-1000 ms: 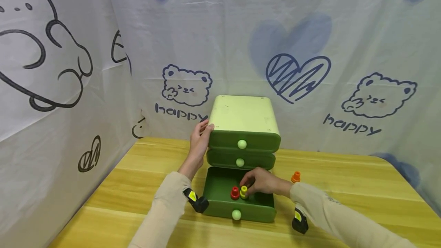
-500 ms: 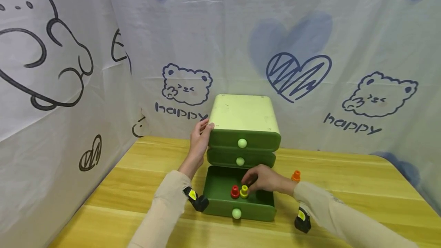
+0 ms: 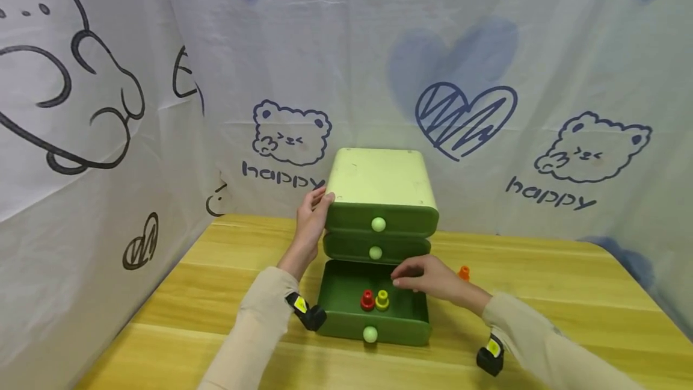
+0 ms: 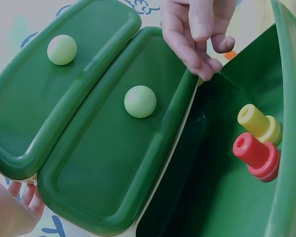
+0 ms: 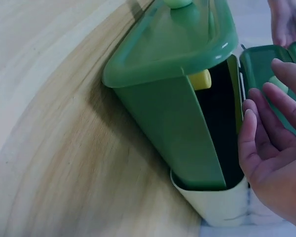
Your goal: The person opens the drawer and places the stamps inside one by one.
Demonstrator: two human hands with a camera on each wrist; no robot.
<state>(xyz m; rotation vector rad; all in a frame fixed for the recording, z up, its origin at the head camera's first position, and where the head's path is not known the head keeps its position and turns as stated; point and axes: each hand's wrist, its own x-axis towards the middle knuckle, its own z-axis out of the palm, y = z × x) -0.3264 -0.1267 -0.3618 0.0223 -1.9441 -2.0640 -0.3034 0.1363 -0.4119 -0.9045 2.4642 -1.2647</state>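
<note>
Head view: left hand [image 3: 310, 221] flat against upper left side of green drawer unit [image 3: 382, 188], fingers straight; bottom drawer [image 3: 373, 309] pulled out on counter [image 3: 178, 294], red peg [image 3: 367, 300] and yellow peg [image 3: 382, 300] upright inside, touching; right hand [image 3: 428, 277] above drawer's rear right corner, grip relaxed, empty; orange peg [image 3: 464, 272] on counter just behind it.

Left wrist: right hand fingertips [image 4: 207, 66] over drawer edge, clear of both pegs.

Right wrist: palm open, fingers apart, beside drawer wall [image 5: 175, 123].
</note>
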